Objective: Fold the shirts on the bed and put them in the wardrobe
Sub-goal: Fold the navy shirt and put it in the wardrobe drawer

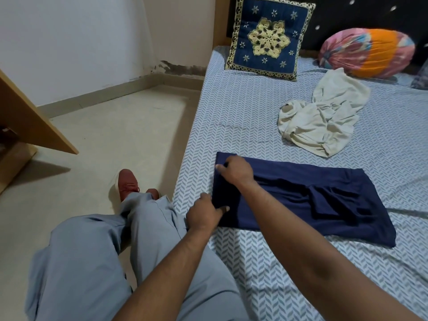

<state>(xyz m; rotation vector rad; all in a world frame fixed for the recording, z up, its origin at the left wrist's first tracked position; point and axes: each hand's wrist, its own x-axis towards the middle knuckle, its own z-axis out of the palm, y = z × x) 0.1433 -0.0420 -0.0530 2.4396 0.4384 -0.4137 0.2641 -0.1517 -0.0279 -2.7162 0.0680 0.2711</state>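
Navy shirt (301, 200) — folded into a long flat band on the bed (254, 262). Its short end lies under both hands and the rest stretches away to their right.
Left hand (203, 213): at the near corner of that end, thumb on top of the cloth, fingers at the edge, pinching it.
Right hand (235, 170): just beyond the left hand, at the far corner of the same end, fingers curled onto the hem, gripping it.
Cream shirt (322, 121) — crumpled, unfolded, beyond and right of the right hand, apart from the navy one.
Blue embroidered cushion (268, 38): farther beyond the right hand, propped up.
Multicoloured bolster (368, 52): right of the cushion.
Wooden panel (30, 117): far left of the left hand.
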